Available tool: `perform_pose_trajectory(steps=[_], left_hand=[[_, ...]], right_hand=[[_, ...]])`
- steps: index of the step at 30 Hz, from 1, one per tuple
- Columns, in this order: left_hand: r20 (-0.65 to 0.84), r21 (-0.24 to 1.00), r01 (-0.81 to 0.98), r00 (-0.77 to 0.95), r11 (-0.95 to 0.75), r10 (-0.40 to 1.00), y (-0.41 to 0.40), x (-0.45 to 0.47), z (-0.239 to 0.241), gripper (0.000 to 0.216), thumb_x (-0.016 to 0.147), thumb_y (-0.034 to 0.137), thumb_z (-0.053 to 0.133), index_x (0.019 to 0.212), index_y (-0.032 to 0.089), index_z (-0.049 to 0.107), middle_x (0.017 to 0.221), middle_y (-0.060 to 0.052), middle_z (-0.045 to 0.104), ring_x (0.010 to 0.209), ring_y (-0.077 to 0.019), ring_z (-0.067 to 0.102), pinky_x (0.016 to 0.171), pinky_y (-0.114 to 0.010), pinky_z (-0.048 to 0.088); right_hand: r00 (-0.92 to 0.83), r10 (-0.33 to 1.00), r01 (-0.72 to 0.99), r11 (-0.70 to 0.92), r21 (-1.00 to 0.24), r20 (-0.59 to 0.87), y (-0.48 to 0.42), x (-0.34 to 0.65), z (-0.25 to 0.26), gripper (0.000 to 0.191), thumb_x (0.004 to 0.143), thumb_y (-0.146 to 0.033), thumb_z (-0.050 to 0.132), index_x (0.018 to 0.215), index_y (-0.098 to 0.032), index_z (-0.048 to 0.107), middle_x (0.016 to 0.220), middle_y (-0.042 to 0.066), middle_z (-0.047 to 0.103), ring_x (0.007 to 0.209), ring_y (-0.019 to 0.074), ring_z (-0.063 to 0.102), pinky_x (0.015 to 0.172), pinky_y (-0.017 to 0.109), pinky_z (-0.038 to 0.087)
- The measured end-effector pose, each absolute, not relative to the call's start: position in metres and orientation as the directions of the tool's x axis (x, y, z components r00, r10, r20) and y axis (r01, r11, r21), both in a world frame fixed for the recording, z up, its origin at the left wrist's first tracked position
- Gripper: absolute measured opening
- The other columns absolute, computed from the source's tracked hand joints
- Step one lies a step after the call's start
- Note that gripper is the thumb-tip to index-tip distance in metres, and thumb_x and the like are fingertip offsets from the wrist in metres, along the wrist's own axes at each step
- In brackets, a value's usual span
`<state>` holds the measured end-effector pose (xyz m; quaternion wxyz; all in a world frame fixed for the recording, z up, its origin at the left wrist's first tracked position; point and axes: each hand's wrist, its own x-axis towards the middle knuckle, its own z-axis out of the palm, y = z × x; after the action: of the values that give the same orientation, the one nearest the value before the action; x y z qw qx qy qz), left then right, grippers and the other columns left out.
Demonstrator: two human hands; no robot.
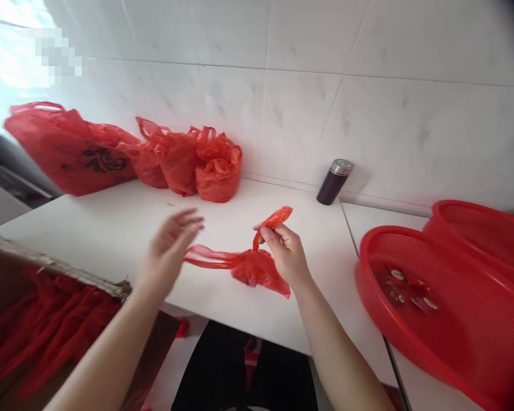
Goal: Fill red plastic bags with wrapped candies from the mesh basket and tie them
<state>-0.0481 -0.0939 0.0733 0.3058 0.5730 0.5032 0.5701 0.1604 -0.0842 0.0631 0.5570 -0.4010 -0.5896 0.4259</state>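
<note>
My right hand (285,251) pinches one handle of a small red plastic bag (257,267) that rests on the white table (124,222). The pinched handle sticks up past my fingers. The bag's other handle trails left across the table toward my left hand (171,248). That hand hovers blurred just above the table with its fingers spread, holding nothing, close to the end of the trailing handle.
Several filled red plastic bags (124,154) sit against the tiled wall at the back left. A dark flask (334,181) stands by the wall. Two red plastic baskets (445,297) lie at right, one holding small packets. A cardboard box (47,319) with red bags is at lower left.
</note>
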Motion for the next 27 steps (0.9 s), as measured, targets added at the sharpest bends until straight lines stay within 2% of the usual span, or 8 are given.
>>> perform_pose_trajectory(steps=[1, 3, 6, 8, 13, 18, 22, 27], left_hand=[[0.496, 0.852, 0.342, -0.283, -0.396, 0.821, -0.098, -0.054, 0.088, 0.038, 0.085, 0.037, 0.059, 0.120, 0.023, 0.056, 0.112, -0.007, 0.064, 0.107, -0.0225, 0.060, 0.098, -0.040, 0.045], [0.666, 0.658, 0.621, -0.217, -0.426, 0.714, -0.108, -0.056, 0.105, 0.030, 0.082, 0.035, 0.061, 0.111, 0.025, 0.059, 0.110, -0.005, 0.063, 0.106, -0.0233, 0.058, 0.097, -0.040, 0.043], [0.465, 0.432, 0.807, 0.183, -0.402, 0.866, -0.116, -0.043, 0.096, 0.030, 0.079, 0.036, 0.062, 0.107, 0.025, 0.060, 0.107, -0.006, 0.064, 0.101, -0.0272, 0.058, 0.081, -0.037, 0.047], [0.304, 0.384, 0.842, 0.273, -0.380, 0.913, -0.113, -0.039, 0.082, 0.016, 0.082, 0.029, 0.055, 0.095, 0.022, 0.061, 0.096, -0.006, 0.065, 0.091, -0.0263, 0.058, 0.070, -0.033, 0.045], [0.215, 0.461, 0.836, 0.221, -0.298, 0.951, -0.103, -0.089, 0.097, 0.013, 0.084, 0.023, 0.047, 0.084, 0.021, 0.060, 0.067, 0.003, 0.057, 0.061, -0.0142, 0.053, 0.058, -0.025, 0.039], [0.224, 0.759, 0.647, -0.167, -0.065, 0.960, -0.120, -0.200, 0.142, 0.034, 0.085, 0.038, 0.054, 0.101, 0.011, 0.067, 0.086, 0.000, 0.068, 0.071, -0.0127, 0.062, 0.068, -0.026, 0.049], [-0.092, 0.875, 0.409, -0.384, 0.259, 0.919, -0.152, -0.289, 0.126, 0.058, 0.080, 0.051, 0.062, 0.121, 0.010, 0.059, 0.080, -0.005, 0.073, 0.065, -0.0177, 0.068, 0.059, -0.036, 0.054], [-0.372, 0.805, 0.304, -0.409, 0.509, 0.833, -0.176, -0.358, 0.057, 0.056, 0.069, 0.047, 0.076, 0.110, 0.010, 0.066, 0.078, -0.007, 0.076, 0.062, -0.0202, 0.069, 0.052, -0.030, 0.056]], right_hand=[[-0.076, 0.944, -0.013, 0.321, -0.947, 0.321, -0.084, 0.154, 0.069, 0.025, 0.092, -0.041, 0.052, 0.093, -0.020, 0.067, 0.083, 0.002, 0.062, 0.079, 0.0141, 0.058, 0.075, 0.027, 0.046], [-0.110, 0.940, -0.037, 0.320, -0.947, 0.322, -0.084, 0.139, 0.080, 0.026, 0.092, -0.042, 0.052, 0.093, -0.021, 0.067, 0.080, 0.002, 0.061, 0.075, 0.0137, 0.057, 0.069, 0.026, 0.047], [-0.170, 0.933, -0.071, 0.310, -0.948, 0.317, -0.087, 0.118, 0.090, 0.026, 0.091, -0.043, 0.052, 0.095, -0.021, 0.066, 0.077, 0.001, 0.059, 0.068, 0.0130, 0.056, 0.061, 0.025, 0.047], [-0.178, 0.921, -0.071, 0.339, -0.938, 0.346, -0.090, 0.110, 0.091, 0.026, 0.091, -0.043, 0.053, 0.095, -0.021, 0.067, 0.077, 0.001, 0.060, 0.070, 0.0137, 0.058, 0.064, 0.027, 0.050], [-0.069, 0.923, -0.068, 0.374, -0.925, 0.379, -0.085, 0.116, 0.078, 0.026, 0.089, -0.044, 0.056, 0.101, -0.022, 0.066, 0.081, 0.002, 0.063, 0.075, 0.0147, 0.062, 0.075, 0.033, 0.054], [-0.019, 0.970, 0.118, 0.241, -0.963, 0.241, -0.079, 0.126, 0.043, 0.029, 0.086, -0.047, 0.059, 0.101, -0.023, 0.066, 0.080, 0.002, 0.063, 0.074, 0.0145, 0.062, 0.073, 0.032, 0.056], [-0.063, 0.995, 0.306, 0.091, -0.948, 0.075, -0.084, 0.124, -0.008, 0.032, 0.085, -0.051, 0.057, 0.097, -0.022, 0.065, 0.081, 0.003, 0.064, 0.075, 0.0170, 0.064, 0.075, 0.033, 0.056], [-0.043, 0.999, 0.522, 0.003, -0.853, -0.022, -0.096, 0.121, -0.067, 0.036, 0.085, -0.053, 0.054, 0.101, -0.023, 0.065, 0.096, 0.007, 0.069, 0.087, 0.0239, 0.069, 0.079, 0.037, 0.056]])
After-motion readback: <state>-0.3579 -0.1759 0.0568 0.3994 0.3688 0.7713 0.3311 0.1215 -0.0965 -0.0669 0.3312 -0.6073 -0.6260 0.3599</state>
